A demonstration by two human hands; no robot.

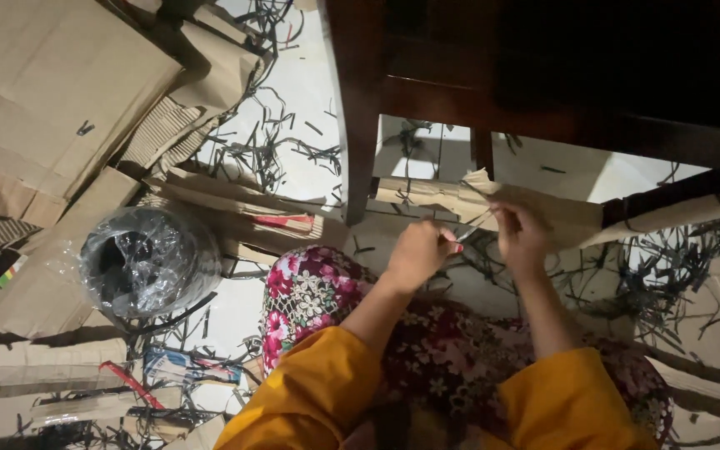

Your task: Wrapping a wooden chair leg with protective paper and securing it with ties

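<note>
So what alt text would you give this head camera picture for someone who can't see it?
A seated person's left hand and right hand pinch a thin dark strip between them, in front of a torn cardboard piece. A plastic-wrapped black roll, flattened cardboard and dark shreds litter the floor beside a wooden chair leg.

A pale floor (302, 92) is carrying everything here, and thin dark strips (272, 150) are lying scattered across it, thickest at the far middle and on the right. Flattened brown cardboard sheets (52, 92) are piling up on the far left, with a corrugated piece (160, 133) lying beside them and a long cardboard strip (452, 196) stretching across the middle towards the right. A black roll wrapped in clear plastic (147, 258) is sitting on the left, while a dark wooden chair (360, 108) is standing on the floor at the far side.
</note>
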